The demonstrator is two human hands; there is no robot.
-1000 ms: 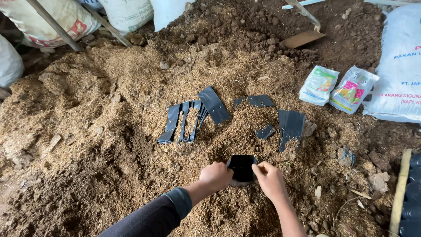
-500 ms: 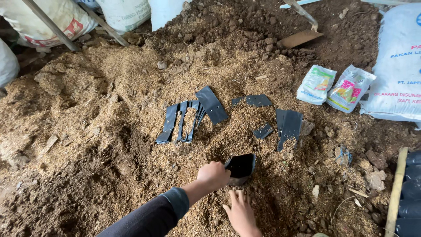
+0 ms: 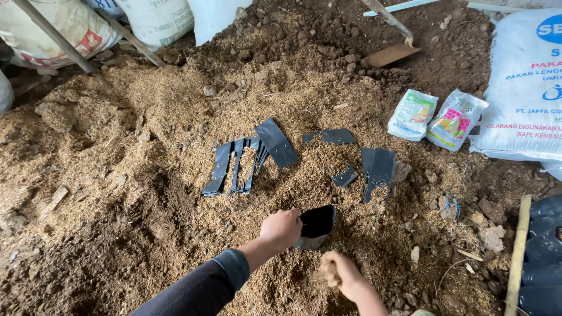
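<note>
White sacks (image 3: 55,23) are lying along the far left edge, with a slanting pole (image 3: 52,35) crossing in front of them; a wide heap of pale husk-and-soil mix (image 3: 117,146) is spreading across the ground below; flat black plastic bags (image 3: 246,161) are lying fanned out on the heap near the middle, with a few more loose ones (image 3: 377,167) just to their right; nearer the camera the left hand (image 3: 282,228), coming out of a dark sleeve, is gripping the rim of an open black planting bag (image 3: 317,225) that is sitting on the mix (its mouth is gaping towards the camera); the right hand (image 3: 339,272) is lying just below that bag, clenched around a fistful of the mix and not touching the bag; further right, two small colourful packets (image 3: 436,117) are resting on darker soil beside a large white printed sack (image 3: 524,88); a wooden stick (image 3: 518,251) is lying at the right edge.
</note>
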